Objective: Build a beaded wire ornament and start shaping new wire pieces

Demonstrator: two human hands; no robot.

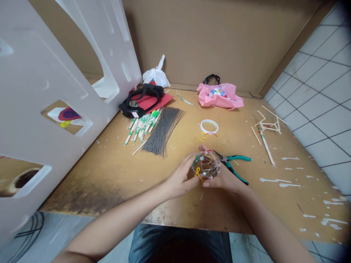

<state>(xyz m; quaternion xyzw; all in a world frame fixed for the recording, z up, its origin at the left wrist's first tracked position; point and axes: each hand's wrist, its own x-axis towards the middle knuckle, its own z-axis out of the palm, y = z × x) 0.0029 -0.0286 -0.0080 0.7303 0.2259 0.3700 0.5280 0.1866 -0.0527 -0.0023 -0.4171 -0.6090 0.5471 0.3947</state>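
A small ball of bent wire (pixel 206 166) with red, green and yellow ties sits between both hands, just above the wooden board (pixel 109 171). My left hand (pixel 181 179) grips its left side with fingers curled around it. My right hand (pixel 223 175) cups the right side and back, thumb under the ball. Green-handled pliers (pixel 236 164) lie on the board right behind my right hand.
A bundle of thin grey wires (pixel 163 129) and wrapped chopsticks (pixel 141 126) lie further back left. A white tape ring (pixel 209 126), a pink bag (pixel 219 95), a black strap (pixel 139 98), a stick frame (pixel 267 126) and a white plastic panel (pixel 55 80) surround the area.
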